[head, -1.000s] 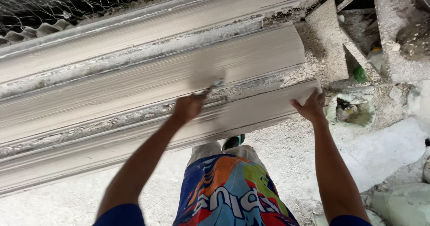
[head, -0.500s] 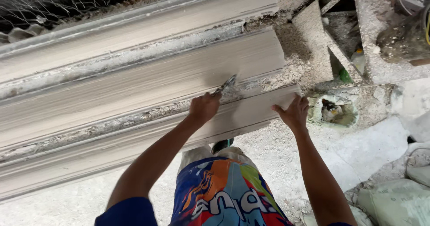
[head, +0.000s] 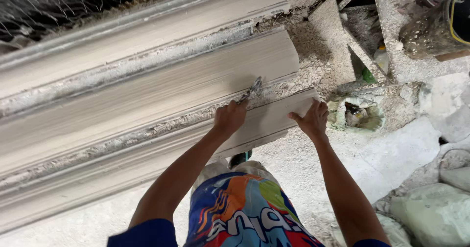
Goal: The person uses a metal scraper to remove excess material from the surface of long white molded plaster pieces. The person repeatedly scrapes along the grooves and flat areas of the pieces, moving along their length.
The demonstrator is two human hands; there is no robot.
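Note:
A long pale plaster moulding (head: 147,95) with several stepped bands runs from lower left to upper right. My left hand (head: 230,119) grips a small metal scraper (head: 250,90), whose blade touches the groove between the middle band and the lowest band. My right hand (head: 309,120) rests with spread fingers on the end of the lowest band (head: 274,117), near its right edge. Rough plaster crumbs line the grooves.
Wire mesh (head: 63,2) runs along the top left. Plaster-caked wooden frames (head: 338,36) and a crusted bucket (head: 440,22) stand at the upper right. A dirty bowl (head: 360,115) sits right of the moulding's end. Sacks (head: 431,213) lie at the lower right.
My left hand has slid the scraper rightward along the groove toward the moulding's end. My right hand stays on the lowest band's end.

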